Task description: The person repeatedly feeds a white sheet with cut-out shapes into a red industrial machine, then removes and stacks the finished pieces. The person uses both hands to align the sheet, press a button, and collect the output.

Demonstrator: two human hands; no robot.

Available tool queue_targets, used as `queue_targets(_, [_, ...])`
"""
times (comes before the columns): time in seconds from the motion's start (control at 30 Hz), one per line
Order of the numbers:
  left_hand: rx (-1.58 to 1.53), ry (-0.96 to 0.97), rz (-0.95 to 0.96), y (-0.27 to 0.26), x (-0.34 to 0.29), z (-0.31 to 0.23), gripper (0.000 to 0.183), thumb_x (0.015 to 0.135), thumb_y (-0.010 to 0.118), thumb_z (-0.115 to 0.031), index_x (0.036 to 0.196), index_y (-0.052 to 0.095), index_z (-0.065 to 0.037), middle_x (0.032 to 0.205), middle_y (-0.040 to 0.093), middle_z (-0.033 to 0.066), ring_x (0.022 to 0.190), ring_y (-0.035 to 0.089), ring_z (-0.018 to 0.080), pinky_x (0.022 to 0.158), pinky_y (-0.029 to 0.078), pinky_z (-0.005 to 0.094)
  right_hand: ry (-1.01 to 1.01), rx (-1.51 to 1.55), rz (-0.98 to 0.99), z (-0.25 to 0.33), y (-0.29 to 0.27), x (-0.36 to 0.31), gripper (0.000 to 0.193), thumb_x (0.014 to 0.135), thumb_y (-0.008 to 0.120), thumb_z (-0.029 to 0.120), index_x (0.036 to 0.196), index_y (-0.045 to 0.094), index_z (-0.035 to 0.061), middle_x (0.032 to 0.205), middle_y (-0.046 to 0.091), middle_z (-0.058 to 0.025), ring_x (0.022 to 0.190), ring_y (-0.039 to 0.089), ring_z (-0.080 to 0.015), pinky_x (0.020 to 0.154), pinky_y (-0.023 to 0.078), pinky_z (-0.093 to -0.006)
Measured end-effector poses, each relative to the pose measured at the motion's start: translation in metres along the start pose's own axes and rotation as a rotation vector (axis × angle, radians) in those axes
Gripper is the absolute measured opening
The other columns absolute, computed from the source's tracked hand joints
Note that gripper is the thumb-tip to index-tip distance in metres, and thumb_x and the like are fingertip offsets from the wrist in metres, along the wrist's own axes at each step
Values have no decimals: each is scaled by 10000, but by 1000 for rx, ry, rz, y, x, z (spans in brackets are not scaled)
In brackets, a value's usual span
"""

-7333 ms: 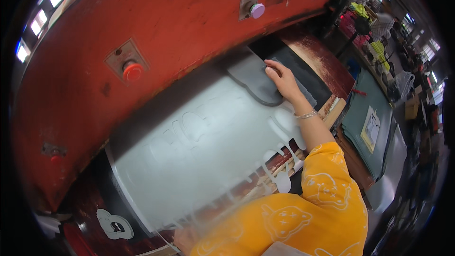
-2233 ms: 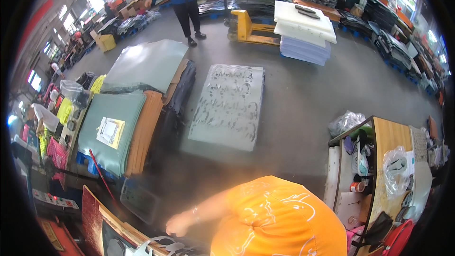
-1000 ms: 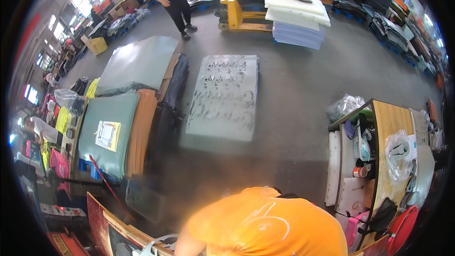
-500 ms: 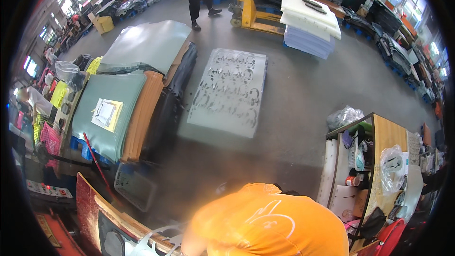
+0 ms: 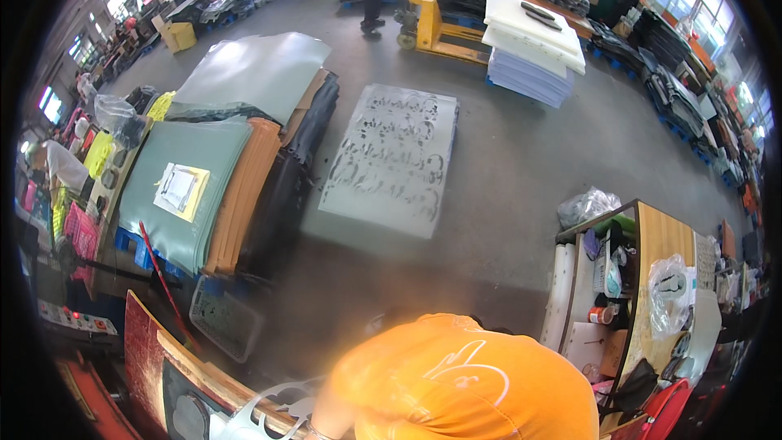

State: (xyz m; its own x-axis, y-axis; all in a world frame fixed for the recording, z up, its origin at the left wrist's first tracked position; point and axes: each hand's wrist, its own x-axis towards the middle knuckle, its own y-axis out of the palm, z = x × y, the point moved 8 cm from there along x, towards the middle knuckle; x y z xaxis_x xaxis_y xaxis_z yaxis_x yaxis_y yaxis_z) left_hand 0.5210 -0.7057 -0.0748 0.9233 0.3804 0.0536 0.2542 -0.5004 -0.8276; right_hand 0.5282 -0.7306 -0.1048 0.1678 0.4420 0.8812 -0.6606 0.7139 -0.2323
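Neither of my hands shows in the head view. An orange shirt [image 5: 464, 383] with a white line print fills the lower middle; I cannot tell whose it is. From its left sleeve edge a bare forearm [image 5: 328, 417] with a band at the wrist runs down, and the hand is cut off by the lower edge. Beside that wrist lies a pale grey sheet with cut-out openings [image 5: 254, 415]. It rests by a worn wooden board edge [image 5: 213, 381], near a dark rounded pad [image 5: 187, 415].
A flat stack of marked grey sheets [image 5: 391, 163] lies on the floor ahead. Green sheets [image 5: 175, 147] and brown sheets [image 5: 244, 195] are piled left, near a grey crate [image 5: 226, 318]. At right stands a wooden cabinet [image 5: 664, 232]. A yellow pallet jack [image 5: 444, 33] stands farther off.
The distant person in dark clothes has stepped to the right. The view has shifted slightly, and a little more of the banded forearm shows. The pale cut-out sheet stays beside it.
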Motion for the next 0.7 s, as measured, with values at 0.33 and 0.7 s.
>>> queue_targets(0.33, [-603, -376, -309, -48, -62, 72, 274, 943, 554, -263, 1092, 620, -43, 976, 634, 68, 832, 613, 185, 652, 517, 317, 245, -2, 157, 11, -26, -13, 60, 695, 598, 90, 731, 640, 68, 860, 623, -129, 861, 591, -318, 765, 488, -424])
queue_targets(0.7, [-1003, -396, -438, -30, -65, 78, 342, 996, 462, -325, 1084, 626, -38, 997, 631, 57, 851, 621, 134, 649, 543, 274, 385, -99, 174, 26, -67, 20, 190, 743, 693, 52, 927, 650, 57, 1026, 614, -106, 1020, 553, -306, 910, 445, -385])
